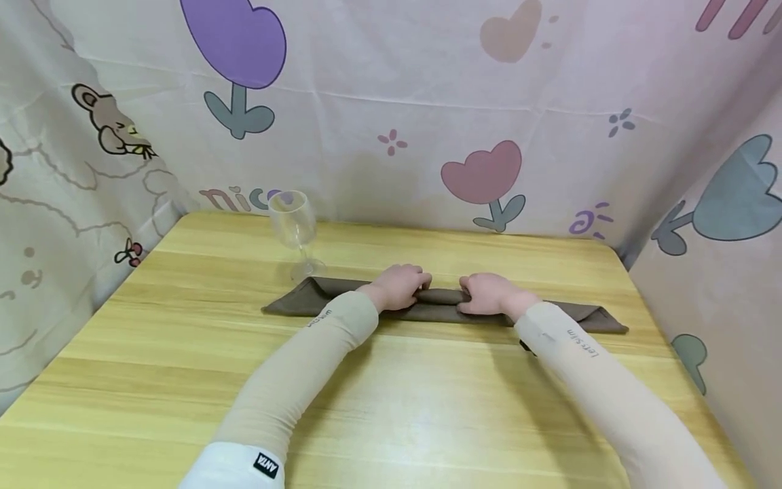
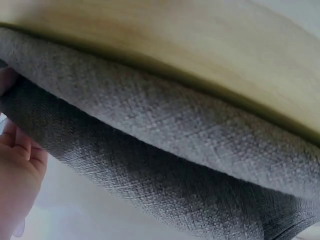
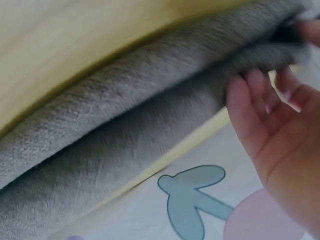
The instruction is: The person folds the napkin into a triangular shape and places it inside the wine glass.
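A grey-brown cloth [image 1: 436, 312] lies across the table in a long, narrow folded strip, with its corners turned at both ends. My left hand [image 1: 397, 286] grips the raised far fold just left of the middle, fingers curled over it. To the right of it, a short gap away, my right hand [image 1: 491, 295] pinches the same fold. In the left wrist view the cloth [image 2: 150, 110] shows two thick layers, and only part of the left hand [image 2: 20, 170] appears. Fingertips of the right hand [image 3: 280, 115] bend at the cloth's edge in the right wrist view.
Behind the cloth's left end a clear wine glass [image 1: 294, 224] stands upright, its foot close to the cloth. The wooden table [image 1: 391, 407] reaches back to a patterned fabric wall [image 1: 354, 136], with more fabric along both sides.
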Demonstrator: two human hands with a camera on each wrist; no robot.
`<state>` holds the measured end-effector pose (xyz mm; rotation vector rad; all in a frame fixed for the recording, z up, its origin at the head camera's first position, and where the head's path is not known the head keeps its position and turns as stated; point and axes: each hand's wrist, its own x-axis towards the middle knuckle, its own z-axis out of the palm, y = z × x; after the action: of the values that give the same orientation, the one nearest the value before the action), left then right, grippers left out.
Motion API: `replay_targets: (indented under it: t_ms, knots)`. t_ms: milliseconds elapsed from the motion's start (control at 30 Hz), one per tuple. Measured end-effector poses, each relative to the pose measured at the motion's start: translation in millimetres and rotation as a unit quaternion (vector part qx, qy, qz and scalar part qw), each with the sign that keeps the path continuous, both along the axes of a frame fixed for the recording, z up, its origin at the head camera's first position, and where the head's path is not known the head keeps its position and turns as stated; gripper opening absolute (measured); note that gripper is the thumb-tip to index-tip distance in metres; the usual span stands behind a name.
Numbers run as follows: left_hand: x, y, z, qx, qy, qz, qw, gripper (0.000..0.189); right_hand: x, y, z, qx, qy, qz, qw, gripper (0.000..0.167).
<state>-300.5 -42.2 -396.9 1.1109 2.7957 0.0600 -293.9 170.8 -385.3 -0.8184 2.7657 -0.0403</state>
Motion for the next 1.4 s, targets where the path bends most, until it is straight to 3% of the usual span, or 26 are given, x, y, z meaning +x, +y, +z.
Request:
replay_targets:
  t_ms: [100,167,267,333,433,567,800,933,1100,1333,1400]
  knots:
    - [0.2,-1.6,1.8,0.018,-0.013,0.007,0.9997,0.015,-1.3,3,5.6,-0.047,-0.049,-0.021,0.9975,0.030]
    - [0.3,-2.0,3.6,0.034,-0.034,0.016,0.9987,0.016,-2.1,5,8.1,-0.070,-0.080,-0.035,0.9937,0.027]
    - [0.3,-0.8,6.7,0.057,-0.075,0.031,0.9951,0.019,-3.1,7,9.5,-0.087,-0.120,-0.060,0.9872,0.020]
    - [0.5,1.2,8.5,0.066,-0.103,0.038,0.9917,0.015,-3.0,8,9.2,-0.086,-0.126,-0.065,0.9862,0.027]
    - [0.7,4.6,9.6,0.067,-0.143,0.054,0.9860,0.015,-2.6,8,7.0,-0.073,-0.100,-0.047,0.9911,0.032]
    - [0.1,7.5,8.7,0.058,-0.168,0.069,0.9816,0.033,-2.6,8,3.8,-0.071,-0.072,-0.028,0.9945,0.030]
    - [-2.5,9.9,6.4,0.059,-0.160,0.045,0.9843,0.028,-6.7,13,-0.2,-0.125,-0.100,-0.022,0.9869,0.022]
    - [-3.0,11.3,5.8,0.057,-0.150,0.035,0.9863,0.025,-8.7,14,0.5,-0.121,-0.110,-0.002,0.9865,0.018]
    - [0.5,10.3,6.9,0.043,-0.167,0.051,0.9837,0.028,-7.1,10,3.2,-0.123,-0.108,0.012,0.9863,0.018]
    - [0.0,5.3,8.3,0.070,-0.180,0.080,0.9779,0.026,-0.4,6,1.5,-0.115,-0.005,0.018,0.9931,0.017]
    - [0.1,5.5,9.7,0.070,-0.178,0.076,0.9785,0.023,-0.4,5,0.9,-0.120,-0.001,0.015,0.9927,0.018]
